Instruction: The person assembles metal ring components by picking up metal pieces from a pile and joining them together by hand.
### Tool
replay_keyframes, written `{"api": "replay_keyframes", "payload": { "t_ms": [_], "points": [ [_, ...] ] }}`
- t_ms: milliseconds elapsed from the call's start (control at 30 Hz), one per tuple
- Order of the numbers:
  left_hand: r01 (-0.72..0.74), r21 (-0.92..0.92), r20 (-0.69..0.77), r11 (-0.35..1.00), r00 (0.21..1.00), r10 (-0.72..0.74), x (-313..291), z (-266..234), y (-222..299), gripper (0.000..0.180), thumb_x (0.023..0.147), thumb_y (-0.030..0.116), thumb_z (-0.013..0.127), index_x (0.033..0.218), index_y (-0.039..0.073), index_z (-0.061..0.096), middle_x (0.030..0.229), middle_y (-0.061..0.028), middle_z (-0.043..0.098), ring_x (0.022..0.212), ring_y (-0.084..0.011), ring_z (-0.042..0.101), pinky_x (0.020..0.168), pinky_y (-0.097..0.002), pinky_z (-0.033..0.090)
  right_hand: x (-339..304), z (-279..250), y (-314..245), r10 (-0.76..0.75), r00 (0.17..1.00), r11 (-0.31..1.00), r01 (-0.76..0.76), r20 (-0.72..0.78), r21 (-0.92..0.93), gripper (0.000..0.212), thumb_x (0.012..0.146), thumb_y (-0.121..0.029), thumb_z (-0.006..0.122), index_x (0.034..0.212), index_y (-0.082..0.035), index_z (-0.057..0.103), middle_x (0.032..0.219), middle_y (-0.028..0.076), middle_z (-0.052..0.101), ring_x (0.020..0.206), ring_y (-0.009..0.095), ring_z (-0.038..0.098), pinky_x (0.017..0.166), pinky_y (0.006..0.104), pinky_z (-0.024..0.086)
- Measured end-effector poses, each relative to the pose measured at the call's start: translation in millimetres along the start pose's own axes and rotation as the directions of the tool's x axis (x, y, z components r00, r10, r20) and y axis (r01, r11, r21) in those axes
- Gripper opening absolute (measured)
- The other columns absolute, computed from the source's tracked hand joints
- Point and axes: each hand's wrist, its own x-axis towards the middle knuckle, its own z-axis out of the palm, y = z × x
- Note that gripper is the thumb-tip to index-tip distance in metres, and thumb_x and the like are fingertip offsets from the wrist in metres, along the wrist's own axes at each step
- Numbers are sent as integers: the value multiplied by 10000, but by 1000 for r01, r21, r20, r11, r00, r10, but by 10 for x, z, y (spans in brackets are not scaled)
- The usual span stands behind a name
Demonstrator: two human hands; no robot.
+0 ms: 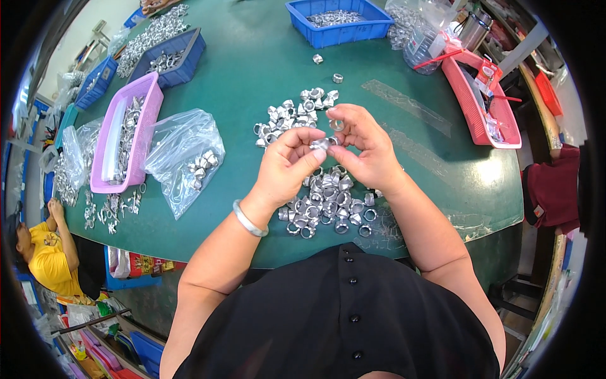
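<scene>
The near rings (328, 194) look like shiny metal; the tabletop (246, 60) is smooth, scuffed and glossy at right. Left, the lilac tray (151, 108) is plastic, the bag (173, 148) right of it crinkled clear plastic.

- Bright, fairly even light covered the smooth green tabletop (233, 82).
- White glare washed out a patch at its right.
- Small silver metal rings (328, 199) and the wrinkled clear plastic bag (183, 158) at left caught glints.
- Fisheye distortion bowed the tabletop's near edge.
- Black vignetting framed everything; outer details looked soft.
</scene>
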Motion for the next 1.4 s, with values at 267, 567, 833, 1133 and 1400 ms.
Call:
{"api": "replay_keyframes", "payload": {
  "t_ms": [267,567,833,1133,1400],
  "points": [
    [371,-614,107,696,913,-393,81,-170,15,255,884,134,472,1092,-10,504,865,-99,573,604,-85,464,485,-182,369,18,2,19,95,995,991,-91,-34,102,459,734,104,594,1161,-31,494,1112,67,453,791,95,508,672,203,480],
    [408,-614,159,676,902,-401,53,-163,25,317,888,206,458,1116,-8,509,871,-99,566,604,-80,439,461,-170,355,-2,4,-1,141,990,962,-130,-29,239,456,761,114,554,1185,-32,471,1134,62,434,884,104,488,735,225,470],
    [597,-422,187,682,794,-579,35,-98,39,459,918,444,389,907,14,546,812,-124,571,510,-105,475,353,-152,314,-4,39,-51,29,999,974,-37,39,222,489,765,140,509,1221,-21,434,1164,77,403,913,122,492,762,256,476],
    [666,-373,147,646,730,-668,37,-55,129,364,899,364,492,807,26,594,655,-95,606,484,-115,524,341,-162,327,-27,86,-20,57,996,973,-71,67,221,478,776,136,494,1225,-10,420,1129,99,421,862,134,550,743,256,483],
    [626,-486,160,610,750,-642,39,-86,71,259,906,281,477,877,42,570,735,-88,614,537,-122,549,349,-158,345,-36,52,-54,174,982,946,-188,75,264,483,791,137,457,1245,-9,381,1170,96,434,903,133,565,791,250,467]
  ]
}}
